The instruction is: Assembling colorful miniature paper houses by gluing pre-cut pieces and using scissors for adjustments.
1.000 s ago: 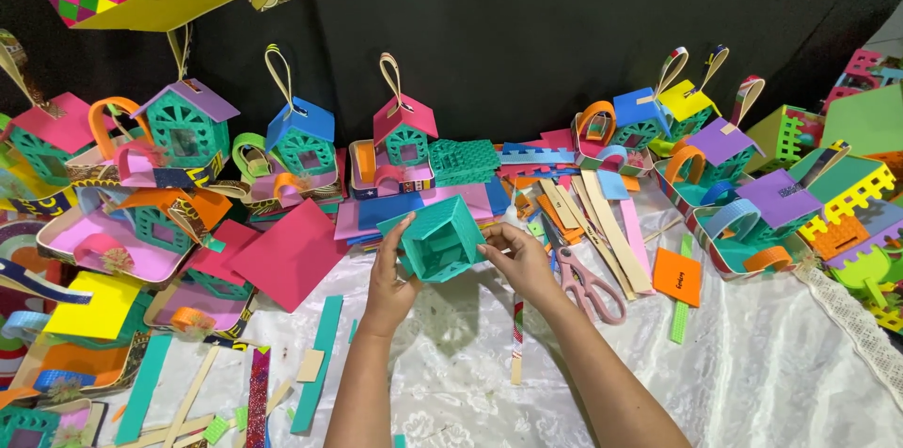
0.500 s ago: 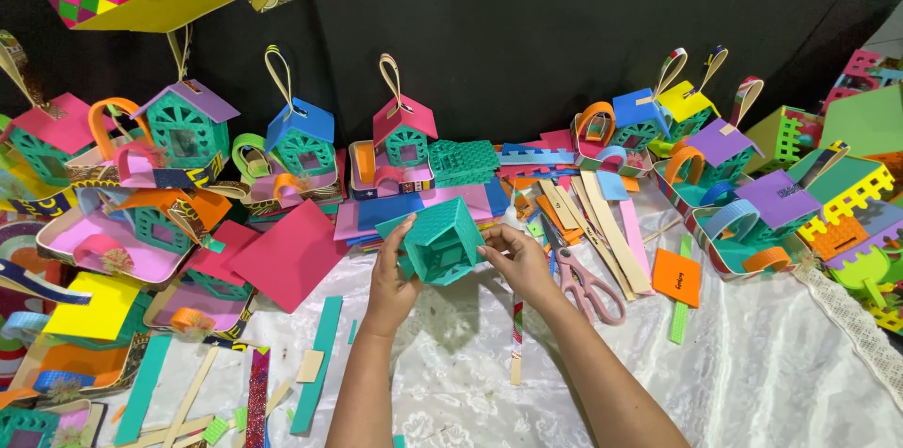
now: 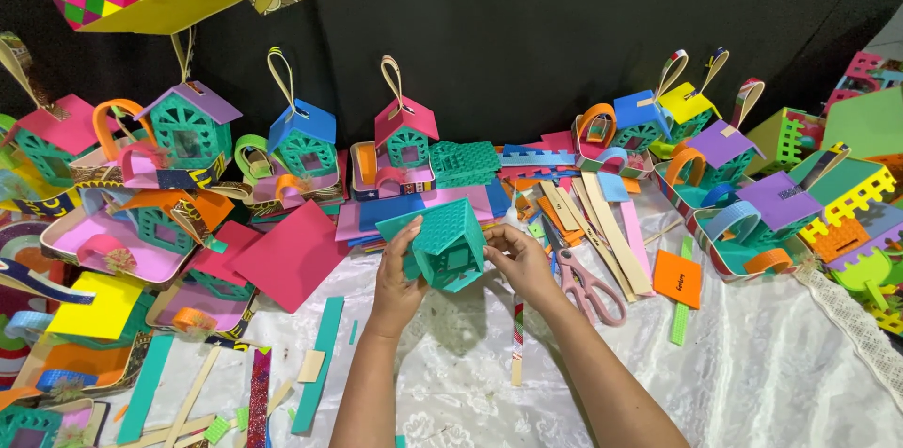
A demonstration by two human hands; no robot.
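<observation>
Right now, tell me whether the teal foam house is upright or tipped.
Tipped. The teal foam house leans, held off the table between the left hand and right hand.

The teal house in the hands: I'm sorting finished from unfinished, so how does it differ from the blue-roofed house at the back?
The teal house is teal all over; the blue-roofed house has a blue roof on teal walls. The teal house shows no hanging loop; the blue-roofed house has one. The left hand and right hand hold the teal house tilted; the blue-roofed house stands upright. Both have lattice-cut walls.

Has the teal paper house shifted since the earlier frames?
No. The teal paper house sits between both hands, left of the pink scissors, as before.
</observation>
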